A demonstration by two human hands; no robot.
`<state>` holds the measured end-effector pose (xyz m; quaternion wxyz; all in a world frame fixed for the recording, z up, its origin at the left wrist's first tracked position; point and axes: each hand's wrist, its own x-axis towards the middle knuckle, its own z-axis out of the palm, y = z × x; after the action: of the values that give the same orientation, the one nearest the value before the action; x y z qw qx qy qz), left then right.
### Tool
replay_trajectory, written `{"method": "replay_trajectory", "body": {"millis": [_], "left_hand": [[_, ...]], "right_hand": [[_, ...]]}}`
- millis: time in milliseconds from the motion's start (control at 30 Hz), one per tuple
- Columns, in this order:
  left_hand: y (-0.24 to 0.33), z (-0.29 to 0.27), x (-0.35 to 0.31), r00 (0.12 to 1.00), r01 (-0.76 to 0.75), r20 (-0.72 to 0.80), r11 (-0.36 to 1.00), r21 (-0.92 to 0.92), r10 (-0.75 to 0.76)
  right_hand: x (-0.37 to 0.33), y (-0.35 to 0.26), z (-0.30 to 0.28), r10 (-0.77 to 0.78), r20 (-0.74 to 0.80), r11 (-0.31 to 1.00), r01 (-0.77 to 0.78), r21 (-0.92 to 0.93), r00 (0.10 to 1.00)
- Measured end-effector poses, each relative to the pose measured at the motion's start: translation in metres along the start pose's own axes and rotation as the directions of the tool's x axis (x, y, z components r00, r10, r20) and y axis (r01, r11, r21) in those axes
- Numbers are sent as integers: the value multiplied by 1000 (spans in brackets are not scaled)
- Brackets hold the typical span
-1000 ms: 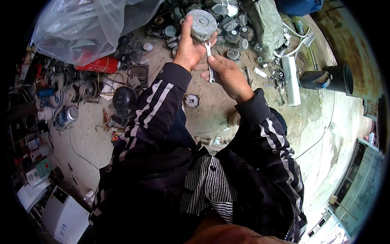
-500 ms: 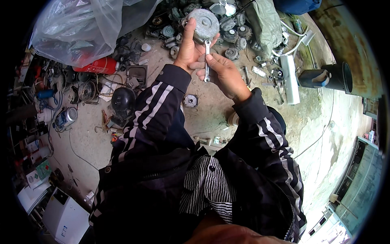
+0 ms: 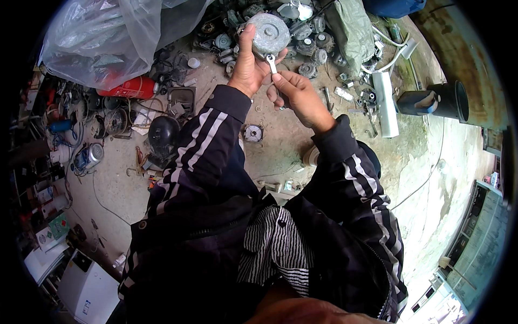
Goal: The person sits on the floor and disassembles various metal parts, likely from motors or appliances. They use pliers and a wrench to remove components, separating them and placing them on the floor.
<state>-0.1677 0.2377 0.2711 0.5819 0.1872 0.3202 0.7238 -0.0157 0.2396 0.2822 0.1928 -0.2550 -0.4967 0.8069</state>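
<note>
My left hand [image 3: 249, 67] grips a round grey metal motor housing [image 3: 270, 33], held up above the concrete floor. My right hand [image 3: 298, 96] holds a small silver wrench [image 3: 272, 66] whose head rests against the lower edge of the housing. Both forearms, in black sleeves with white stripes, reach up from the lower middle of the head view. The two hands sit close together, almost touching.
Several small motors and metal parts [image 3: 313, 48] lie on the floor behind the hands. At upper left are a big clear plastic bag [image 3: 108, 38] and a red cylinder [image 3: 132, 88]. A black helmet-like dome [image 3: 163, 132], a white channel piece [image 3: 386, 102] and a black pipe [image 3: 440, 100] lie nearby.
Both hands have shifted slightly up and to the left with the motor housing. The wrench stays against the housing, tilted a little differently.
</note>
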Motion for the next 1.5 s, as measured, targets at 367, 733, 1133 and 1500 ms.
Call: {"method": "replay_trajectory", "body": {"millis": [367, 733, 1133, 1500], "left_hand": [[8, -2, 2, 984, 167, 65, 986, -10, -166], [4, 0, 3, 999, 41, 13, 998, -47, -40], [1, 4, 1, 999, 0, 46, 1000, -8, 1], [-8, -1, 0, 1000, 7, 25, 997, 77, -9]], "right_hand": [[-9, -35, -19, 83, 122, 944, -38, -329, 989], [-9, -5, 3, 34, 78, 997, -28, -67, 996], [-2, 0, 13, 11, 42, 987, -17, 160, 999], [1, 4, 12, 7, 77, 957, -29, 289, 997]]}}
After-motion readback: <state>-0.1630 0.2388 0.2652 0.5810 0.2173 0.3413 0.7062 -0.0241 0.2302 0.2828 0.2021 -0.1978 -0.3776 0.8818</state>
